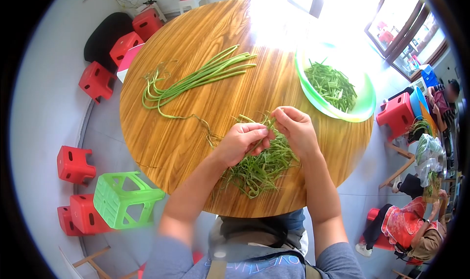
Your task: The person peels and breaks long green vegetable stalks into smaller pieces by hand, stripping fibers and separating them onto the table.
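Note:
My left hand (pixel 243 141) is closed around a thin green garlic scape (pixel 270 123), its fingers curled in a pinch. Thumb and fingertips of my right hand (pixel 296 128) pinch close by at the same scape; the fingers partly hide it. Below both hands a tangled heap of thin green scape ends (pixel 262 174) lies on the round wooden table (pixel 161 147). Further left, a loose bunch of long garlic scapes (pixel 203 81) rests with its curled tips toward the left. Short cut green pieces (pixel 330 86) fill part of a pale green bowl (pixel 342 115) at the table's right side.
Red stools (pixel 74 162) and a green stool (pixel 115 200) stand on the floor at left. Right of the table, a person in a red apron (pixel 404 222) sits beside greens and a plastic bag (pixel 428 149). Another person (pixel 440 100) is farther back. Bright glare covers the table's far edge.

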`<control>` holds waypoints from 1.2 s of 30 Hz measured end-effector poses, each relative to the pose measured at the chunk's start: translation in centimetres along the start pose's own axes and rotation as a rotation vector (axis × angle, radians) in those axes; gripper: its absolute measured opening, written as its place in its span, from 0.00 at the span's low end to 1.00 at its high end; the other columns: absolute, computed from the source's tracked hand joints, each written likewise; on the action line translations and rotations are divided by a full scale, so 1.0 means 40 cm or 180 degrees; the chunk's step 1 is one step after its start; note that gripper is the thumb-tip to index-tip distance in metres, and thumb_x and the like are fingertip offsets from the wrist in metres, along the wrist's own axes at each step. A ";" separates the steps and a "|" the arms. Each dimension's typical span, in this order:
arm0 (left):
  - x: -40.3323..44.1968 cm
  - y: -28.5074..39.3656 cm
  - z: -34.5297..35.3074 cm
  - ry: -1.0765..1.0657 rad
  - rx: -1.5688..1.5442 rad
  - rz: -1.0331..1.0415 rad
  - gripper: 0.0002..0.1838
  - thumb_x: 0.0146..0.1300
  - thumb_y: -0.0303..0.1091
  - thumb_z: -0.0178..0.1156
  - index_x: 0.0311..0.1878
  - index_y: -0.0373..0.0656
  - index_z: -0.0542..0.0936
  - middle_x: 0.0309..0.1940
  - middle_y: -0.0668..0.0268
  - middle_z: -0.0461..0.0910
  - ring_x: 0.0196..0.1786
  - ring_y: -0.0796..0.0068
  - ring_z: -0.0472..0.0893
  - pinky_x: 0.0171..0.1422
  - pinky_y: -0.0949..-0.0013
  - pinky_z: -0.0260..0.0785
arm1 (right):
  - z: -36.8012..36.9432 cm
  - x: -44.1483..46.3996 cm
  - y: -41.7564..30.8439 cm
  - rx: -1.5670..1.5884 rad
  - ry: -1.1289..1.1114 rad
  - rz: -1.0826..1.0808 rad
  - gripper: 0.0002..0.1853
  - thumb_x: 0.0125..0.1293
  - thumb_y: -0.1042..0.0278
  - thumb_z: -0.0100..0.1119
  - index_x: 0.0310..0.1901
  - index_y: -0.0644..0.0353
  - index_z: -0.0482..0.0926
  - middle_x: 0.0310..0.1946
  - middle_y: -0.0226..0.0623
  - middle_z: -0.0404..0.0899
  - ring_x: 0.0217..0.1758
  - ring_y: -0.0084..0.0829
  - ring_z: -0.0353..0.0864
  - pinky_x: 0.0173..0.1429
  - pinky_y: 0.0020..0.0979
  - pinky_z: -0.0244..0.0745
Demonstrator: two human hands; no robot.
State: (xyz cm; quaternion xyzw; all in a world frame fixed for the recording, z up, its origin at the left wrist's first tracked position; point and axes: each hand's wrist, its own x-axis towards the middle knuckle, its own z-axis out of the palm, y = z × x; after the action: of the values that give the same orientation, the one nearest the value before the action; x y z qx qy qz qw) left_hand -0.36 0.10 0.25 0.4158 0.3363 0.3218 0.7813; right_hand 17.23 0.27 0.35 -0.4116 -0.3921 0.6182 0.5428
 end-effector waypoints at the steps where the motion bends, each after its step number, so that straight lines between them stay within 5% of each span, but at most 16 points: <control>1: -0.002 0.001 0.003 0.0104 0.0178 0.0005 0.11 0.67 0.34 0.50 0.37 0.37 0.79 0.22 0.67 0.76 0.22 0.84 0.70 0.24 0.80 0.60 | 0.003 0.000 0.002 -0.0071 0.0045 -0.0031 0.08 0.62 0.69 0.60 0.36 0.65 0.81 0.22 0.22 0.72 0.24 0.13 0.65 0.28 0.18 0.59; 2: -0.003 0.003 0.006 0.0206 0.0354 0.0009 0.11 0.66 0.33 0.50 0.36 0.37 0.79 0.22 0.67 0.76 0.21 0.84 0.70 0.23 0.80 0.60 | 0.006 0.000 0.003 -0.0143 0.0092 -0.0060 0.07 0.62 0.69 0.61 0.36 0.65 0.81 0.21 0.23 0.72 0.25 0.14 0.67 0.28 0.18 0.61; 5: -0.004 0.012 0.011 0.0589 0.0545 0.0147 0.11 0.65 0.30 0.49 0.33 0.37 0.78 0.20 0.68 0.75 0.19 0.85 0.69 0.20 0.80 0.58 | 0.031 -0.013 0.013 -0.2232 0.0179 -0.2041 0.06 0.58 0.75 0.61 0.37 0.64 0.80 0.24 0.30 0.75 0.28 0.21 0.74 0.30 0.23 0.69; 7: 0.016 -0.023 -0.020 0.0405 0.1200 0.1241 0.10 0.64 0.28 0.47 0.31 0.37 0.78 0.20 0.68 0.75 0.17 0.85 0.68 0.19 0.80 0.56 | 0.044 -0.023 0.044 -0.2543 -0.0131 -0.2608 0.09 0.53 0.78 0.60 0.38 0.63 0.80 0.27 0.34 0.76 0.30 0.27 0.76 0.32 0.26 0.72; 12: -0.002 -0.001 0.003 0.0619 0.0414 0.0544 0.10 0.63 0.28 0.46 0.31 0.38 0.77 0.19 0.68 0.74 0.16 0.86 0.67 0.18 0.81 0.55 | 0.050 -0.016 0.039 -0.3028 -0.0217 -0.3425 0.08 0.50 0.77 0.66 0.34 0.63 0.81 0.27 0.36 0.77 0.28 0.30 0.77 0.30 0.28 0.73; 18: -0.019 0.025 -0.006 0.0461 -0.0301 0.0413 0.11 0.65 0.33 0.49 0.34 0.37 0.78 0.19 0.68 0.75 0.17 0.84 0.69 0.19 0.81 0.57 | 0.030 -0.016 0.002 -0.2738 0.0084 -0.2673 0.05 0.52 0.75 0.66 0.32 0.63 0.80 0.26 0.36 0.75 0.26 0.30 0.76 0.30 0.28 0.71; 22: -0.022 0.037 -0.024 -0.0068 -0.0929 0.1156 0.14 0.70 0.36 0.47 0.47 0.36 0.75 0.24 0.67 0.77 0.20 0.83 0.71 0.21 0.81 0.60 | -0.024 -0.007 -0.020 -0.3064 -0.0549 -0.1545 0.07 0.54 0.73 0.64 0.36 0.62 0.80 0.26 0.37 0.76 0.26 0.32 0.76 0.31 0.28 0.72; 23: -0.023 0.039 -0.027 -0.0063 -0.0596 0.0964 0.16 0.72 0.38 0.44 0.52 0.37 0.73 0.24 0.67 0.76 0.19 0.84 0.69 0.21 0.82 0.59 | -0.046 0.007 -0.008 -0.2779 -0.0580 -0.1871 0.07 0.57 0.72 0.63 0.37 0.62 0.81 0.27 0.35 0.79 0.27 0.26 0.76 0.30 0.24 0.71; 27: -0.029 0.045 0.008 -0.0094 -0.0407 0.0231 0.17 0.72 0.39 0.44 0.52 0.36 0.73 0.24 0.68 0.75 0.19 0.86 0.62 0.24 0.83 0.55 | -0.040 0.016 -0.066 0.0465 0.1645 -0.1582 0.10 0.63 0.69 0.59 0.44 0.64 0.79 0.28 0.29 0.79 0.24 0.15 0.70 0.27 0.18 0.65; 30: -0.046 0.064 0.040 -0.0007 -0.0208 0.0140 0.17 0.72 0.39 0.44 0.52 0.35 0.73 0.24 0.68 0.75 0.20 0.86 0.63 0.25 0.84 0.55 | -0.092 0.021 -0.058 0.0844 0.1457 -0.1255 0.12 0.64 0.67 0.58 0.45 0.65 0.78 0.26 0.28 0.77 0.22 0.13 0.66 0.27 0.16 0.61; 36: -0.018 0.025 0.006 -0.0325 -0.0168 0.0064 0.16 0.72 0.37 0.44 0.50 0.35 0.74 0.26 0.66 0.76 0.21 0.86 0.65 0.26 0.83 0.57 | -0.022 -0.007 -0.046 -0.0216 0.0130 0.0089 0.08 0.64 0.65 0.59 0.39 0.61 0.79 0.26 0.24 0.76 0.25 0.12 0.66 0.28 0.16 0.62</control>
State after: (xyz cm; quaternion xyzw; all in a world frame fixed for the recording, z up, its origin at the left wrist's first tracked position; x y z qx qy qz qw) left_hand -0.80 -0.13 1.40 0.4144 0.2832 0.3167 0.8049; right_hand 18.72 0.21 1.76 -0.4478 -0.3959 0.6035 0.5278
